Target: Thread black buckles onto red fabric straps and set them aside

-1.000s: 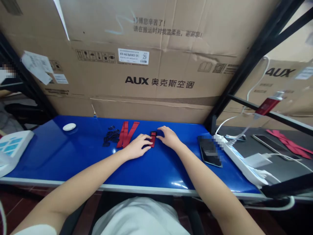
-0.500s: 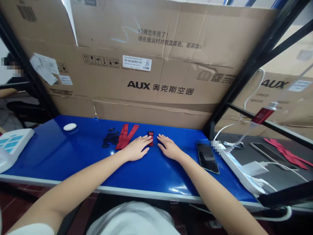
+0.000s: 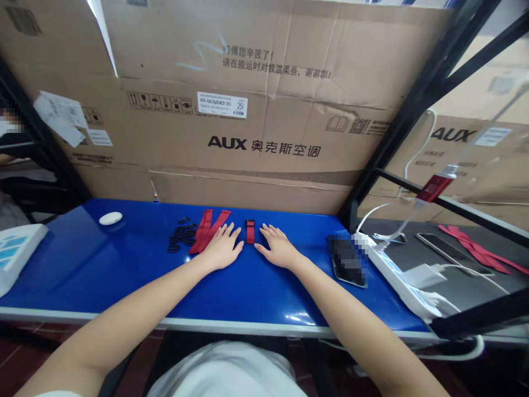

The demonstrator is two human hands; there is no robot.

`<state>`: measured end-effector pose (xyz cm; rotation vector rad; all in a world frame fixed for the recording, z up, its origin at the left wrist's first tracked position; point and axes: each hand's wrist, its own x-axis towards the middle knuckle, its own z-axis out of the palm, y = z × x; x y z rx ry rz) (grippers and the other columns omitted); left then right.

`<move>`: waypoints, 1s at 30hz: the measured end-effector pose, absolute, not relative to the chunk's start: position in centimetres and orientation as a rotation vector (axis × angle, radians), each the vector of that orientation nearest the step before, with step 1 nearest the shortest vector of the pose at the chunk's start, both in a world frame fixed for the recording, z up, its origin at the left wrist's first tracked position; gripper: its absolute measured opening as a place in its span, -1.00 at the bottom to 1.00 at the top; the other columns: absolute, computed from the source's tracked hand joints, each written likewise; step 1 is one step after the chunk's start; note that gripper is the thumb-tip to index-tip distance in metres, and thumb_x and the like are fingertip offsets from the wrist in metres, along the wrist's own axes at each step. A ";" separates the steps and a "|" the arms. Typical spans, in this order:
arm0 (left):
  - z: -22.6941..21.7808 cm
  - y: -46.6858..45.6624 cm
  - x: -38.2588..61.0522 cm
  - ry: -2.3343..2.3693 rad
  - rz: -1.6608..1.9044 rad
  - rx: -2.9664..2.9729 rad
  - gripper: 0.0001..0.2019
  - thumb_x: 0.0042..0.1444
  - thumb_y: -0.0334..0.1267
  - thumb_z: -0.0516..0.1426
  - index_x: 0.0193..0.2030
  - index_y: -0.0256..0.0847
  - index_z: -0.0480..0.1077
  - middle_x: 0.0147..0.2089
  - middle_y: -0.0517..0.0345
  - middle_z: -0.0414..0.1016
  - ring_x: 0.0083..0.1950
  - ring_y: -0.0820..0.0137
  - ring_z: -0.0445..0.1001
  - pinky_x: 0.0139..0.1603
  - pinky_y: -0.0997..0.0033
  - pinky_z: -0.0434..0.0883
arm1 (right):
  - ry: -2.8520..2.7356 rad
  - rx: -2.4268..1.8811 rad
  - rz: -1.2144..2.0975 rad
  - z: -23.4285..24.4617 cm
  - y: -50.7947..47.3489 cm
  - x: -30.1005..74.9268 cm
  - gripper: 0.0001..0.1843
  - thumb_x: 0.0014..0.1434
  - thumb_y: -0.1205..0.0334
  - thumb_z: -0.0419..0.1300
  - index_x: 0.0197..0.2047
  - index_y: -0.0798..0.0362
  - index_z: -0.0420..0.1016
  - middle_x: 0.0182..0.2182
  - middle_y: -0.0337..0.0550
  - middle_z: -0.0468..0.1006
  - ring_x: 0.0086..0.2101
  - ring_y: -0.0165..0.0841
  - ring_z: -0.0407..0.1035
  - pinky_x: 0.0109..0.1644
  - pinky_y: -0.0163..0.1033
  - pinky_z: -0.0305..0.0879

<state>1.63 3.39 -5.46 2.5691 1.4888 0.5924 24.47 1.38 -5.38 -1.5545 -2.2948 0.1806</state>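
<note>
Both my hands lie flat, palms down, on a blue table [image 3: 124, 275]. My left hand [image 3: 223, 248] has its fingers spread and rests just right of several loose red straps [image 3: 206, 230]. My right hand [image 3: 276, 246] is also open and flat. Between the two hands lies a short red strap [image 3: 250, 231] with a black buckle at its far end; neither hand touches it. A pile of black plastic rings [image 3: 182, 236] sits left of the red straps.
Large AUX cardboard boxes [image 3: 264, 110] stand behind the table. A white oval object [image 3: 110, 218] and a white-and-blue box [image 3: 16, 248] lie at the left. A phone [image 3: 347, 259], a power strip [image 3: 397, 270] with cables and a black rack frame [image 3: 397, 121] are at the right.
Both hands let go of the short red strap, drew back a little and now lie flat beside it. The strap lies alone between them.
</note>
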 end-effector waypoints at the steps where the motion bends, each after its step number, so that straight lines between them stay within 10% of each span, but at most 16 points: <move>1: -5.6 3.7 1.5 1.565 0.599 2.523 -0.43 0.25 -0.01 -0.01 0.31 -0.31 0.23 0.43 -0.24 0.04 0.46 -0.03 -0.04 0.38 -0.08 -0.01 | -2.297 -1.555 0.177 -5.4 1.4 24.5 -0.22 0.27 -0.22 -0.05 0.37 0.14 0.13 0.38 0.11 0.04 0.36 -0.04 -0.12 0.40 0.09 -0.20; 30: -4.6 3.5 1.1 1.402 0.347 2.688 -0.29 0.25 0.20 -0.12 0.37 -0.24 0.16 0.46 -0.10 0.00 0.46 0.08 -0.02 0.43 0.09 -0.02 | -2.352 -1.594 0.187 -5.3 1.3 24.6 -0.11 0.24 -0.35 -0.16 0.41 0.12 0.04 0.41 0.05 -0.05 0.38 -0.08 -0.19 0.41 0.03 -0.27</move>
